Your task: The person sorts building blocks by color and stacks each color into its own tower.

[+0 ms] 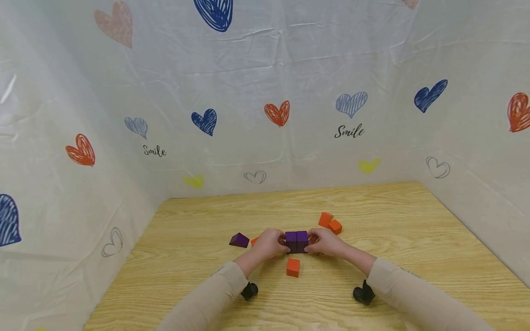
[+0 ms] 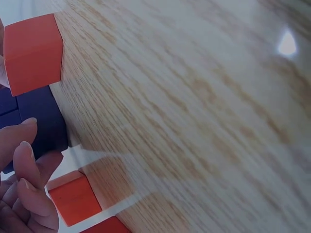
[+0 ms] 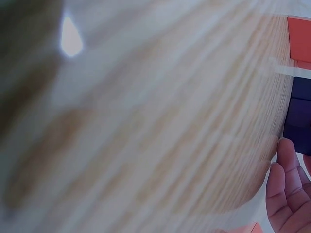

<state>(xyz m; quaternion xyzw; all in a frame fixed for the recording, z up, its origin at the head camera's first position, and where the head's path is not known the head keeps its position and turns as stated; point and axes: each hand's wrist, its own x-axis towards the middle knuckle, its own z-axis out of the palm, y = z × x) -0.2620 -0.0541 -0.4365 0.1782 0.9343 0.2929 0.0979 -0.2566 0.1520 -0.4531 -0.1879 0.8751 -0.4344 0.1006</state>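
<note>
Two purple blocks [image 1: 296,242] stand side by side on the wooden table, their faces touching. My left hand [image 1: 271,243] grips the left block between thumb and fingers. From the other side, my right hand [image 1: 327,242] holds the right block in the same way. An orange cube [image 1: 293,267] sits just in front of the pair. In the left wrist view, fingertips lie against the dark purple block [image 2: 43,119], with an orange block [image 2: 34,53] beyond it. The right wrist view catches only part of the purple blocks [image 3: 299,119] at its edge.
Left of the hands lies a purple angled block [image 1: 239,240]. Beside it an orange block [image 1: 254,240] is mostly hidden by my left hand. Two orange blocks [image 1: 325,219] [image 1: 335,226] rest behind my right hand. A heart-printed sheet [image 1: 256,151] hangs around the table.
</note>
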